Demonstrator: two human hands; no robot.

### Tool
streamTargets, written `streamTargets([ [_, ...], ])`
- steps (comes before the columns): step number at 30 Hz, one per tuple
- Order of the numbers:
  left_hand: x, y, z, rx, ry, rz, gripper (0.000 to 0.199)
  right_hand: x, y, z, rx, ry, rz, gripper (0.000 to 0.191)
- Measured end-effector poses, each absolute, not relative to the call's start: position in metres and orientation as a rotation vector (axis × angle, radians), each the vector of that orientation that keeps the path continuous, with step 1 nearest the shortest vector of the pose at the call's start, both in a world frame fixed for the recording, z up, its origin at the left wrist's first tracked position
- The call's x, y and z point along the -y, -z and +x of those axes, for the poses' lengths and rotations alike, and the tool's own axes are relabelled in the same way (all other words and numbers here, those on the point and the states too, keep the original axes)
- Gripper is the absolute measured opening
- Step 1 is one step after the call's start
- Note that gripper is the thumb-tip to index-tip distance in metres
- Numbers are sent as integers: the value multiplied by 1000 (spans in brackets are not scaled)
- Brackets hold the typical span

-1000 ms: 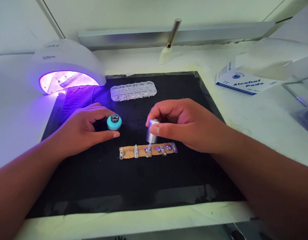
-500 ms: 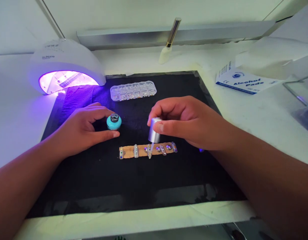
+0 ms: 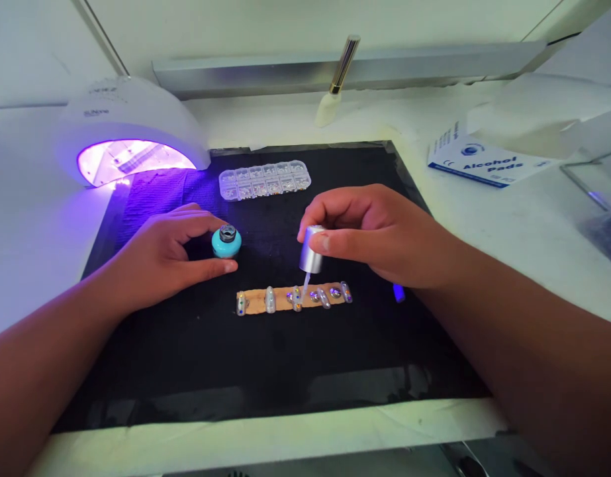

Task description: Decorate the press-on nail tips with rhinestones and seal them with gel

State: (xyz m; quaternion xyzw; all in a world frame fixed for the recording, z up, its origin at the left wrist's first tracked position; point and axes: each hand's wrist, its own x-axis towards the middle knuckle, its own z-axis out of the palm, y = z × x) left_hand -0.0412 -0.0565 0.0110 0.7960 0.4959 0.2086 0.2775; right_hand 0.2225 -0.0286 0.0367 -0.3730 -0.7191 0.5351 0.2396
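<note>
My right hand (image 3: 369, 235) pinches the silver cap of a nail polish brush (image 3: 312, 250) between thumb and fingers. The brush's pale tip points down at the middle press-on nail (image 3: 297, 298); I cannot tell if it touches. Several such nails, set with small shiny stones, sit crosswise on a tan strip (image 3: 256, 303) on the black mat. Round metallic studs show beside some of them. My left hand (image 3: 181, 248) steadies a turquoise nail polish bottle (image 3: 226, 245), uncapped and upright, with the thumb in front and the fingers behind.
A lit white nail lamp (image 3: 136, 119) glows purple at the back left. Behind the hands lies a clear compartment box (image 3: 264, 180) of tiny stones. A gold-capped bottle (image 3: 337, 83) stands at the back, an alcohol pads box (image 3: 488, 159) at the right. A small blue-lit piece (image 3: 398, 293) lies beside my right wrist.
My right hand has lifted slightly with the brush and shifted a little right, drawing its tip up from the middle nail's near end. The left hand and bottle have not moved.
</note>
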Motion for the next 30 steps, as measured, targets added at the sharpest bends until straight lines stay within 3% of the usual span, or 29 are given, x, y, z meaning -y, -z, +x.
streamTargets([
  [30,56,-8,-42,-1334,-577,2117,26,24,-33,225,1928,-1517,-959,9],
])
